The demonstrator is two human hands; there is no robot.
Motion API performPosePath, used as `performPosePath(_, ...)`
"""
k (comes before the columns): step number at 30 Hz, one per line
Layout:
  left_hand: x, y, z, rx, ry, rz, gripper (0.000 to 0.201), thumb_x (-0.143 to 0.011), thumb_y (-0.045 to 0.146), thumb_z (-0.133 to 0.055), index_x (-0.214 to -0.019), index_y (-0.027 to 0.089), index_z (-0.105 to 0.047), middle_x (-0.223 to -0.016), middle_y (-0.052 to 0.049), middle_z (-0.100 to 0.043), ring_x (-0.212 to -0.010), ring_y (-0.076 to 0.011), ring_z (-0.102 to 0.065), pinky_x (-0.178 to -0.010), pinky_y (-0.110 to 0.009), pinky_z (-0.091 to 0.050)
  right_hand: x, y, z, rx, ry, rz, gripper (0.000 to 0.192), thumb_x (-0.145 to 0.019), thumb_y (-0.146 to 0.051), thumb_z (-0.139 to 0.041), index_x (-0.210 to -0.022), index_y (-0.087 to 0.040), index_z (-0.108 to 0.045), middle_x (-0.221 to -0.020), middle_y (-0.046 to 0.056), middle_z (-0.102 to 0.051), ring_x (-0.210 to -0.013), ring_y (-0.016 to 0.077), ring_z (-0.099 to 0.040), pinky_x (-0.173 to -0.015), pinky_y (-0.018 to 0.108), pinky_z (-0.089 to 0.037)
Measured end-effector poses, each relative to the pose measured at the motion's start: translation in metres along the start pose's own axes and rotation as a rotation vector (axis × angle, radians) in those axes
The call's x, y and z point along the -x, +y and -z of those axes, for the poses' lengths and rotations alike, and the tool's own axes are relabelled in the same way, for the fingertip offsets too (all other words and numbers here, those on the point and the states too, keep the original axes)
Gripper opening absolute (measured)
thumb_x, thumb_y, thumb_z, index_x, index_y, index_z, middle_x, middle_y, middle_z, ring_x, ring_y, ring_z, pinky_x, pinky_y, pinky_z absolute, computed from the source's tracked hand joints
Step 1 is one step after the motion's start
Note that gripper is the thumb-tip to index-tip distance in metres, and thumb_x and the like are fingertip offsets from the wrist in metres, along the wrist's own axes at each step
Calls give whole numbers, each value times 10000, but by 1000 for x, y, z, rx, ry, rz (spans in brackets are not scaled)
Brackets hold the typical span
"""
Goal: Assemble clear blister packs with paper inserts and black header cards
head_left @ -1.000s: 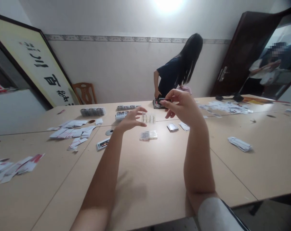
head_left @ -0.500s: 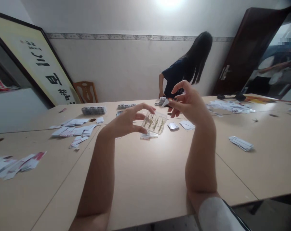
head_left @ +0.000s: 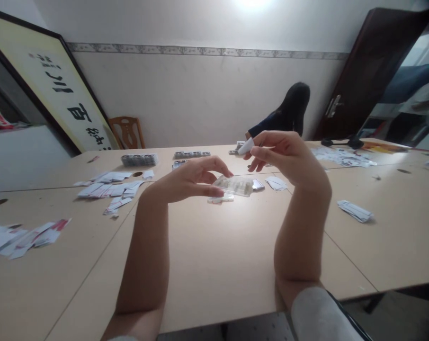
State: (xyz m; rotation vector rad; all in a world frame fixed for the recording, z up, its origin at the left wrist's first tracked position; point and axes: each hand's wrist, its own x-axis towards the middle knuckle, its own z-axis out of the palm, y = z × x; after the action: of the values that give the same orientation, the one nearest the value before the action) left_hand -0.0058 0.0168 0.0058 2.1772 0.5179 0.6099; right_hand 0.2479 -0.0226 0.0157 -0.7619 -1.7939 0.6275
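My left hand (head_left: 193, 179) pinches a small clear plastic case (head_left: 235, 185) by its left edge, thumb below and fingers above. The case is tilted nearly edge-on above the table, and its pale contents are too blurred to name. To its upper right, my right hand (head_left: 278, 154) grips a small white paper piece (head_left: 246, 146) between thumb and forefinger, apart from the case. Beneath the case, a clear packet (head_left: 220, 198) lies on the table. Just behind it is a small silvery flat case (head_left: 257, 184), with a stack of white slips (head_left: 276, 183) to its right.
White papers (head_left: 110, 190) lie in piles on the left of the table (head_left: 214, 265). Stacked cases (head_left: 139, 160) stand farther back. More papers (head_left: 344, 156) and a bundle of slips (head_left: 354, 211) are at right. A person (head_left: 289, 111) bends behind the far edge.
My left hand has tipped the case from facing me to nearly flat. My right hand has moved slightly down with the paper piece. The person across the table has bent lower.
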Motion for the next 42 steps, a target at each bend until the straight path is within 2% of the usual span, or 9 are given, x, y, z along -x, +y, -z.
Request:
performPosePath(4, 0, 1, 0, -35, 16, 23, 224, -898, 382, -685, -1066, 240, -643, -1030, -73, -738, -874, -197, -705, -751, -318, -573, 2, 1, 3, -5, -85, -6, 298, -793, -469, -813, -852, -181, -770, -902, 54, -704, -696, 156, -691, -602, 291, -581)
performPosePath(9, -1, 2, -1, -6, 64, 60, 261, -928, 438, -642, -1088, 235, -612, -959, -55, -750, -898, -202, -712, -823, -348, -568, 2, 3, 6, 73, -181, 23, 275, -724, -431, -879, -901, -230, -814, -815, 35, -616, -743, 162, -609, -568, 280, -556)
performPosePath(15, -9, -6, -5, 41, 185, 135, 422, -936, 584, -570, -1032, 176, -621, -894, -55, -688, -787, -186, -713, -770, -330, -580, -2, 7, 4, 42, -163, 17, 219, -764, -408, -850, -864, -216, -821, -830, 17, -568, -706, 130, -621, -668, 314, -612)
performPosePath(20, -16, -12, -11, 6, 346, 126, 503, -948, 642, -501, -1015, 161, -632, -764, -35, -647, -671, -157, -674, -639, -266, -551, -4, 9, 1, 39, -137, -88, 273, -707, -421, -879, -816, -181, -806, -937, 51, -616, -646, 139, -683, -533, 281, -608)
performPosePath(25, -18, -7, -18, -103, 340, 63, 333, -877, 449, -696, -1016, 147, -677, -750, -29, -691, -665, -145, -648, -621, -249, -513, -11, 22, 2, -13, 0, -155, 344, -684, -460, -880, -782, -146, -780, -964, 82, -682, -628, 166, -727, -458, 244, -580)
performPosePath(29, -22, -1, -28, -353, 582, 21, 146, -824, 273, -718, -756, 151, -672, -603, 18, -614, -571, -125, -570, -581, -260, -434, -19, 35, 0, -68, 118, -218, 424, -685, -508, -873, -844, -128, -775, -909, 94, -717, -680, 207, -753, -547, 283, -624)
performPosePath(32, -27, 1, -35, -654, 717, -18, 133, -807, 207, -696, -685, 161, -667, -536, 44, -549, -520, -111, -500, -580, -273, -382, -25, 40, -8, -97, 101, -236, 462, -724, -554, -832, -904, -133, -768, -889, 90, -729, -780, 223, -760, -643, 301, -644)
performPosePath(38, -30, -4, -41, -966, 752, -93, 98, -856, 209, -662, -850, 156, -744, -708, -16, -670, -625, -153, -588, -617, -288, -425, -31, 42, -21, -241, 52, -218, 387, -721, -488, -860, -913, -166, -761, -889, 48, -705, -923, 207, -726, -804, 315, -632)
performPosePath(42, -30, -5, -42, -917, 776, -195, 201, -916, 239, -649, -1055, 140, -754, -1032, -96, -757, -896, -216, -708, -773, -325, -531, -34, 45, -23, -411, 8, -193, 339, -775, -461, -825, -918, -163, -752, -890, 50, -700, -940, 204, -717, -906, 369, -609)
